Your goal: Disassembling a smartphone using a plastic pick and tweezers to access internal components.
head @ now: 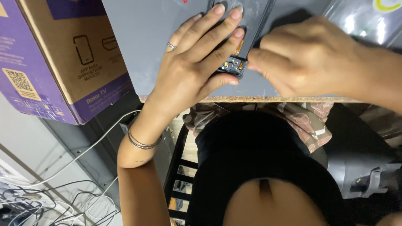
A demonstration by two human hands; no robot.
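An opened dark phone (234, 62) with its back off lies on a grey table (142, 46), near the front edge. My left hand (197, 58) lies flat over the phone and presses it down, with the thumb under its lower end. My right hand (305, 54) has its fingers pinched together at the phone's lower right corner, where small circuit parts show. Whether it grips a tool or a part is hidden by the fingers. A ring and thin bangles are on my left hand and wrist.
A purple and brown cardboard box (63, 58) stands at the left, beside the table. White and black cables (54, 196) lie on the floor at the lower left. A shiny plastic sheet (368, 21) is at the upper right. The table's raw front edge (259, 99) runs across.
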